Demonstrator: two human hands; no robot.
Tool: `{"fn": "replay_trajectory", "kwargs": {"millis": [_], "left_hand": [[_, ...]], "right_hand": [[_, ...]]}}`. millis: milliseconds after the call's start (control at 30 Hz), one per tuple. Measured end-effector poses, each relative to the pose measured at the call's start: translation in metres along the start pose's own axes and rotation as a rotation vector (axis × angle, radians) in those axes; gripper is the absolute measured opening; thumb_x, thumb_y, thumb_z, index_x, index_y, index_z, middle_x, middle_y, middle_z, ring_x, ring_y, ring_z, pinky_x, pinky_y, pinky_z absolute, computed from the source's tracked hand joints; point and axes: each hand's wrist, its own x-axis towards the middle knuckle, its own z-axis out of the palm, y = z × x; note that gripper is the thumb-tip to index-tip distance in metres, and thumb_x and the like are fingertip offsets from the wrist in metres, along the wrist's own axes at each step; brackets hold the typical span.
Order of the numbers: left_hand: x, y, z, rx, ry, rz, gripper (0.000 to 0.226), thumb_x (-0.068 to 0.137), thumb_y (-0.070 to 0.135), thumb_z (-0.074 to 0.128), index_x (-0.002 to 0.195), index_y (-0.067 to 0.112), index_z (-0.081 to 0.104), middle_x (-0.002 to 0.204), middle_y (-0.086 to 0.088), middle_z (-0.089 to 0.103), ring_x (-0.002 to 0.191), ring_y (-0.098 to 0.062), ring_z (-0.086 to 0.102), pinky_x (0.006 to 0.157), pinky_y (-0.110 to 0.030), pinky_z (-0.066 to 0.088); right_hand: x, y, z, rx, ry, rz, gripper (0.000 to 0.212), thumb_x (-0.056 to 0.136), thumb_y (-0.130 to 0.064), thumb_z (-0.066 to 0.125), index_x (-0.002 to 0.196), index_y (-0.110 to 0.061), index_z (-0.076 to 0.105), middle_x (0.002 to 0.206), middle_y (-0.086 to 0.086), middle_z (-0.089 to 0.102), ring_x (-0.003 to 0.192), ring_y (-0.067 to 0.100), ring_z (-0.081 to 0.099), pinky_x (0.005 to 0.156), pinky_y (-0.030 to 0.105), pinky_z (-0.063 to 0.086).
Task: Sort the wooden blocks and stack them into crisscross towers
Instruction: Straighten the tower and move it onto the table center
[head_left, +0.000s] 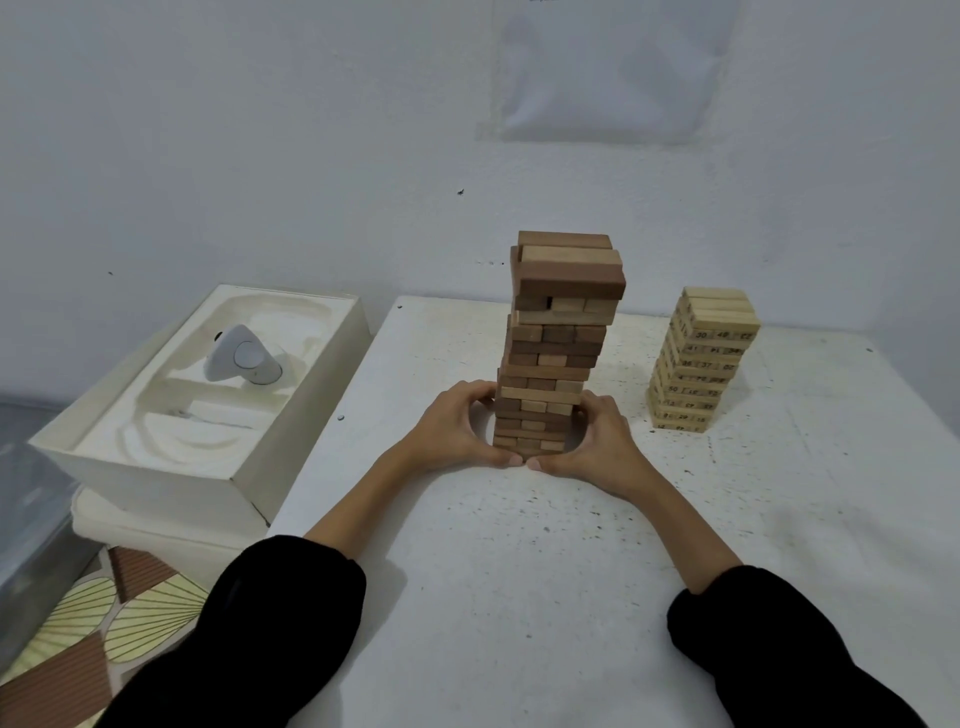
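A tall crisscross tower of brown and tan wooden blocks (558, 338) stands mid-table, its upper layers a little crooked. My left hand (451, 432) and my right hand (605, 448) cup its base from either side, fingers curled round the lowest layers, thumb tips meeting in front of it. A shorter tower of pale numbered blocks (698, 364) stands apart to the right, with neither hand near it.
The white speckled table (519, 571) backs onto a white wall. Left of the table an open white box (171, 421) sits on a second box and holds a small white device (241, 357). A patterned cloth (93, 623) lies below, at the lower left.
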Motion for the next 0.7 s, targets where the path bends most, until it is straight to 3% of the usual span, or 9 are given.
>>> {"fn": "replay_trajectory", "kwargs": {"millis": [200,367,467,567,700], "left_hand": [[0.007,0.001,-0.006,-0.03,-0.091,-0.03,0.075,0.053,0.043,0.086,0.118,0.023,0.057,0.115,0.008,0.063,0.108,-0.01,0.056,0.093,-0.027,0.047],[0.004,-0.005,-0.01,-0.041,-0.084,-0.04,0.072,0.06,0.025,0.09,0.122,0.024,0.055,0.117,0.013,0.062,0.108,-0.004,0.055,0.089,-0.019,0.045],[0.001,-0.005,-0.009,-0.07,-0.034,-0.027,0.071,0.057,0.027,0.091,0.119,0.023,0.057,0.112,0.011,0.063,0.104,-0.003,0.056,0.086,-0.016,0.044],[-0.002,-0.004,-0.008,-0.098,0.001,-0.02,0.073,0.053,0.035,0.089,0.118,0.022,0.058,0.111,0.009,0.064,0.104,-0.007,0.057,0.086,-0.019,0.046],[-0.002,-0.004,-0.007,-0.098,0.002,-0.02,0.069,0.057,0.024,0.09,0.117,0.02,0.058,0.11,0.008,0.064,0.101,-0.006,0.057,0.084,-0.016,0.044]], "right_hand": [[0.007,0.011,0.002,0.038,-0.008,0.03,0.1,0.031,-0.07,0.083,0.12,-0.041,0.046,0.113,-0.001,0.058,0.11,0.018,0.053,0.089,0.043,0.051],[0.006,0.014,-0.002,0.052,-0.007,-0.017,0.092,0.04,-0.064,0.082,0.121,-0.032,0.051,0.116,-0.002,0.056,0.113,0.017,0.048,0.093,0.042,0.048],[0.005,0.016,-0.003,0.045,-0.012,-0.029,0.09,0.042,-0.062,0.082,0.121,-0.03,0.052,0.115,-0.004,0.057,0.111,0.016,0.049,0.091,0.04,0.049],[0.003,0.016,-0.005,0.029,0.004,-0.046,0.083,0.047,-0.053,0.085,0.12,-0.027,0.053,0.113,-0.006,0.056,0.108,0.015,0.048,0.086,0.031,0.046],[0.0,0.016,-0.008,0.012,0.021,-0.048,0.075,0.056,-0.033,0.088,0.121,-0.025,0.051,0.11,-0.007,0.048,0.105,0.011,0.041,0.081,0.023,0.035]]}}
